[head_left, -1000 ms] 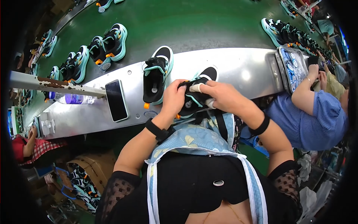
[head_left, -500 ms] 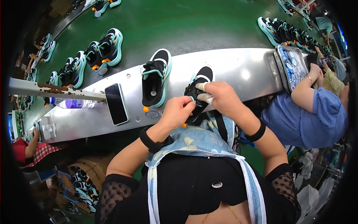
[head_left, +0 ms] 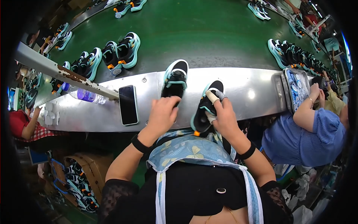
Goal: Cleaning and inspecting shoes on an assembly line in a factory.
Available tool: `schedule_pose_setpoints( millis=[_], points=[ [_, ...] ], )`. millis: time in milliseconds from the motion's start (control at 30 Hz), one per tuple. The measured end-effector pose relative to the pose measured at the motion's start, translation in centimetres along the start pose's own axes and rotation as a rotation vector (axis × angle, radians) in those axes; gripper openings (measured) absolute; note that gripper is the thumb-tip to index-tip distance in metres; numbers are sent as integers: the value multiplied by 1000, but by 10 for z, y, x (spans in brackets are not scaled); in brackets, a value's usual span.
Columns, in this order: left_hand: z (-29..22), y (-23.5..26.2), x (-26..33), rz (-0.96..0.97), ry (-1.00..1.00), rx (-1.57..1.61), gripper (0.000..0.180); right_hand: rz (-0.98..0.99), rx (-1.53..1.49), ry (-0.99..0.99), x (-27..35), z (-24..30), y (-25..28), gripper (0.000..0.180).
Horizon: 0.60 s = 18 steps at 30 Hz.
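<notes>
A black and mint-green sneaker (head_left: 174, 82) stands on the metal ledge, toe pointing away from me. My left hand (head_left: 162, 114) is over its heel end, fingers curled on the collar and hiding much of the opening. To its right is a matching sneaker (head_left: 201, 115), tilted, its toe over the ledge and its heel with an orange tab toward me. My right hand (head_left: 223, 114) grips this sneaker at the tongue and side. Pale coverings wrap some of the right fingers, and a grey one sits on another.
Left of the shoes a phone (head_left: 128, 105) lies on the ledge (head_left: 242, 87), near a slanted metal post (head_left: 71, 76) and a bottle (head_left: 84, 94). Sneakers (head_left: 128, 50) stand on the green belt (head_left: 194, 33). At right are a tray of round labels (head_left: 298, 87) and a co-worker (head_left: 304, 127).
My left hand has left the right-hand sneaker and moved left onto the other one. My right hand keeps hold of its sneaker, which has turned so its opening shows more. The whole view has shifted.
</notes>
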<state>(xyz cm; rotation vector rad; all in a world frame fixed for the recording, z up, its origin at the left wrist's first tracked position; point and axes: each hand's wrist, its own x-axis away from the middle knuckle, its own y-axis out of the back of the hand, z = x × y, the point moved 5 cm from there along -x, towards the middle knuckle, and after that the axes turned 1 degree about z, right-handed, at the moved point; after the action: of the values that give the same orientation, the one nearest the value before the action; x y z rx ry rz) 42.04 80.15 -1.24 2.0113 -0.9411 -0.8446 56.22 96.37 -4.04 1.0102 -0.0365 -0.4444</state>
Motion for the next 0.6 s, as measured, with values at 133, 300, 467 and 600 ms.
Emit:
schedule_pose_setpoints(
  millis=[133, 300, 467, 600],
  points=[
    [-5, -10, 27, 334, -94, 109, 14, -52, -15, -75, -12, -29, 37, 59],
    [15, 16, 22, 8, 321, 447, 16, 118, 121, 120, -14, -17, 78, 60],
    [27, -27, 19, 46, 247, 330, 29, 379, -215, 36, -60, 29, 59, 68],
    [23, -38, 11, 42, 323, 346, 24, 560, -203, 243, -75, 28, -7, 73]
  ],
)
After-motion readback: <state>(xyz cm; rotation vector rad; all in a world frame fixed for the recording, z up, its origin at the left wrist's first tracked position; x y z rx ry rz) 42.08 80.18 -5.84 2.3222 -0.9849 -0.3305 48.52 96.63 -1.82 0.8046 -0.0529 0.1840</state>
